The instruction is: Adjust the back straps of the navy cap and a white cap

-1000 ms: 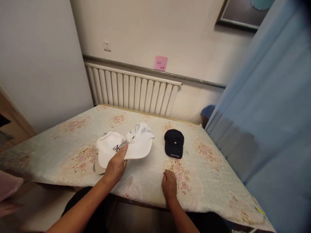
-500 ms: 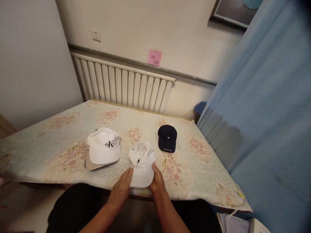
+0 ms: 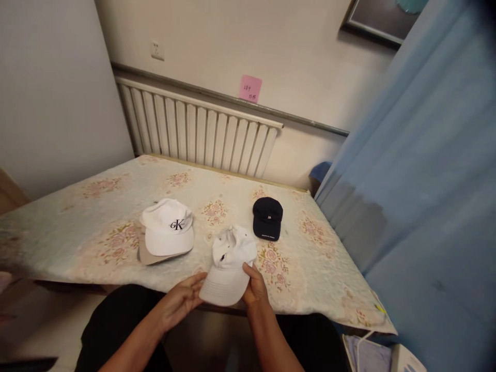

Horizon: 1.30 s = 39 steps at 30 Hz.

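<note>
While both hands hold it over the table's (image 3: 321, 258) near edge, plain white cap (image 3: 229, 261) points brim-first at the person | left hand (image 3: 179, 302) fingers curled under brim, right hand (image 3: 254, 287) thumb pinching brim | logo cap (image 3: 168, 233), navy cap (image 3: 267, 218) lie behind | radiator (image 3: 201, 129) farthest

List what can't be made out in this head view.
All in the head view:
Pink sticky note: handwriting too small.
Beige cap: mostly covered by the CK cap.
Framed picture: cut off by the top edge and blue curtain.
Navy cap: lettering too small.
White cap, held by left hand and right hand: emblem too small.
</note>
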Motion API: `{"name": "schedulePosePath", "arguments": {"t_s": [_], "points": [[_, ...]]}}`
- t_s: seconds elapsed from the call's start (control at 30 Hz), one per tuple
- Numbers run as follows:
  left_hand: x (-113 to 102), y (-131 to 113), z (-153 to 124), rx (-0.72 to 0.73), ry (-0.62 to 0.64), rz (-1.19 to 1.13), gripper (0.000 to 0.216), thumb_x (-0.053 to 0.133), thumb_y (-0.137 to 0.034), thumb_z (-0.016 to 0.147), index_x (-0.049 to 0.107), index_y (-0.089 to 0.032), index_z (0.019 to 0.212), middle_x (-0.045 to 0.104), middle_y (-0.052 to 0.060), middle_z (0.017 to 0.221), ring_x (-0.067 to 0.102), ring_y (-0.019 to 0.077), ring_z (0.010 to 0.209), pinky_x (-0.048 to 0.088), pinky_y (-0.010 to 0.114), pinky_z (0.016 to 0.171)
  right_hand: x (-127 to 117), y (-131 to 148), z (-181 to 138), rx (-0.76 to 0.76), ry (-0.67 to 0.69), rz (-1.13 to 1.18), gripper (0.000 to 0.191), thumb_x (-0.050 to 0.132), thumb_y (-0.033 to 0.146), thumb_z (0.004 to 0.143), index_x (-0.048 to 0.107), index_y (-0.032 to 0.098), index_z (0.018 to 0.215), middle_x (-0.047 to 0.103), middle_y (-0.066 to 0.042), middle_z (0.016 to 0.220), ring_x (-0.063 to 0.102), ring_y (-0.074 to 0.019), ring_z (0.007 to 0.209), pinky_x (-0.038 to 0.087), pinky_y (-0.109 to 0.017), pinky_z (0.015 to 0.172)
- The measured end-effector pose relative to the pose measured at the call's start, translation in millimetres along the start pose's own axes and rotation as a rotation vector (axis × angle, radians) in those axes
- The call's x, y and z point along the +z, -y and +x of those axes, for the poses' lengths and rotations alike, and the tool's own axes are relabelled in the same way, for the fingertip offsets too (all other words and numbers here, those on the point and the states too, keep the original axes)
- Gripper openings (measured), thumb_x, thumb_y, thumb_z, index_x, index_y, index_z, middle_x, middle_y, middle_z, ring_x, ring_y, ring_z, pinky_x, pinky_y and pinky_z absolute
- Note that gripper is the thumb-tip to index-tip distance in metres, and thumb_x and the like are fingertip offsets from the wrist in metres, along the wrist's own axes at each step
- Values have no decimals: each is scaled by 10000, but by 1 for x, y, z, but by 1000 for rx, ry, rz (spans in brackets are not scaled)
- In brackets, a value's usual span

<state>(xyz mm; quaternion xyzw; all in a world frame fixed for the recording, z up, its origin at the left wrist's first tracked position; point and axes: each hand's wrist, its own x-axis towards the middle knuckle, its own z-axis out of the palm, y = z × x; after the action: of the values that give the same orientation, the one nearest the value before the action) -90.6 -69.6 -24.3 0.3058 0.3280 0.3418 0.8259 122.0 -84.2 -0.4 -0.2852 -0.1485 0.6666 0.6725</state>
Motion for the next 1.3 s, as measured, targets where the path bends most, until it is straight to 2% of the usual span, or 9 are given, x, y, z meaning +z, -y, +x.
{"name": "schedulePosePath", "arguments": {"t_s": [0.13, 0.2, 0.27, 0.37, 0.47, 0.7, 0.97, 1.17, 1.3], "points": [[-3, 1, 8, 11, 5, -337, 210, 569, -130, 808, 625, -100, 1009, 720, 109, 962, 672, 205, 945, 492, 322, 900, -4, 1, -6, -3, -19, -49, 525, 728, 229, 661, 598, 177, 1167, 723, -91, 1020, 658, -284, 992, 510, -448, 883], [3, -1, 10, 5, 36, -429, 171, 545, -192, 859, 648, -99, 960, 734, 100, 897, 681, 211, 929, 493, 338, 907, -5, 1, -10, 3, -11, -72, 505, 729, 243, 663, 606, 180, 1149, 720, -96, 1020, 654, -291, 1000, 514, -459, 874], [11, -4, 11, -18, 99, -468, 232, 521, -237, 882, 660, -85, 989, 740, 112, 884, 676, 230, 954, 476, 363, 938, -5, 0, -13, 12, -6, -85, 485, 733, 252, 659, 616, 181, 1124, 720, -99, 1015, 650, -296, 1005, 517, -465, 865], [22, -10, 7, -48, 186, -474, 380, 492, -299, 891, 611, -56, 1158, 734, 143, 946, 662, 268, 994, 450, 406, 973, -4, 1, -16, 22, -1, -93, 458, 738, 267, 657, 626, 180, 1092, 722, -99, 1002, 649, -297, 1006, 519, -464, 860], [30, -14, 3, -49, 209, -495, 483, 484, -347, 877, 554, -49, 1251, 729, 150, 972, 656, 297, 1001, 437, 446, 982, -4, 0, -18, 38, 39, -84, 443, 738, 271, 660, 631, 175, 1079, 723, -99, 998, 649, -295, 1004, 518, -461, 860], [40, -20, -5, -83, 219, -524, 556, 482, -392, 844, 548, -31, 1262, 717, 166, 1011, 637, 338, 1028, 428, 490, 981, 0, -1, -23, 34, 94, -91, 460, 735, 275, 661, 619, 186, 1096, 698, -103, 1086, 648, -287, 1006, 525, -448, 841], [44, -28, -14, -107, 80, -504, 523, 510, -318, 828, 548, -29, 1263, 738, 162, 907, 675, 347, 925, 459, 514, 931, 5, -10, -25, 73, 91, -105, 400, 738, 283, 644, 650, 177, 1020, 714, -102, 1036, 651, -293, 995, 529, -437, 830], [48, -31, -12, -221, 181, -460, 607, 518, -448, 830, 532, -41, 1280, 727, 169, 964, 656, 357, 976, 483, 505, 894, -1, -18, -27, 88, 62, -89, 353, 733, 275, 677, 660, 164, 1004, 725, -89, 998, 667, -264, 947, 526, -406, 833], [45, -28, -8, -225, 200, -454, 568, 520, -405, 848, 534, -26, 1271, 727, 175, 954, 663, 342, 966, 483, 482, 897, -1, -18, -31, 88, 90, -139, 408, 732, 319, 692, 641, 162, 1058, 709, -104, 1055, 663, -261, 960, 531, -392, 814]]}}
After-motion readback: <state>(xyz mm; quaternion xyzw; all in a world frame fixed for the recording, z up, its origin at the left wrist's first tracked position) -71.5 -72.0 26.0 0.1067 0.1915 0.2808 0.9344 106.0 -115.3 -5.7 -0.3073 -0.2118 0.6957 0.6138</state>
